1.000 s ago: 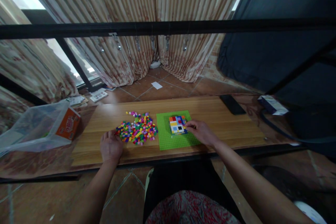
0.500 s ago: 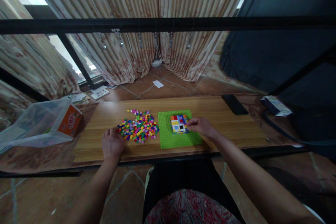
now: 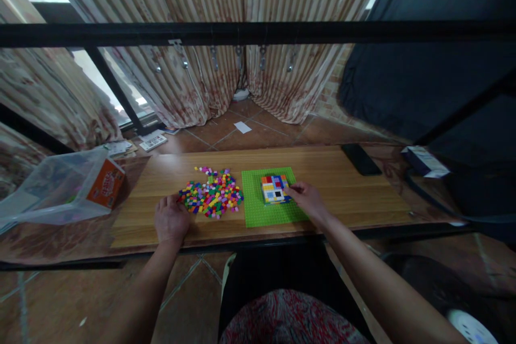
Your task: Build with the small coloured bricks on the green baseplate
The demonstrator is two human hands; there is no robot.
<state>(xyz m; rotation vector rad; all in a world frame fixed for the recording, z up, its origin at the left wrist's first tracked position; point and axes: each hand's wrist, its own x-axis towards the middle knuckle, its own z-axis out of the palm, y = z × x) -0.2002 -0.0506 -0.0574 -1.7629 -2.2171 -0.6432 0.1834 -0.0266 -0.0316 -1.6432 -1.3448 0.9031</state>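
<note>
Right hand (image 3: pixel 308 200) at square, many-coloured plastic-brick block (image 3: pixel 274 189)
One side faces near; can't tell if right or left hand (image 3: pixel 171 220) grips.

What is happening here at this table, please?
A person is working with small coloured bricks. The right hand has its fingertips at the right side of a multicoloured brick block on a green baseplate; whether it pinches a brick is too small to tell. The left hand is at the left edge of a pile of loose bricks.
</note>
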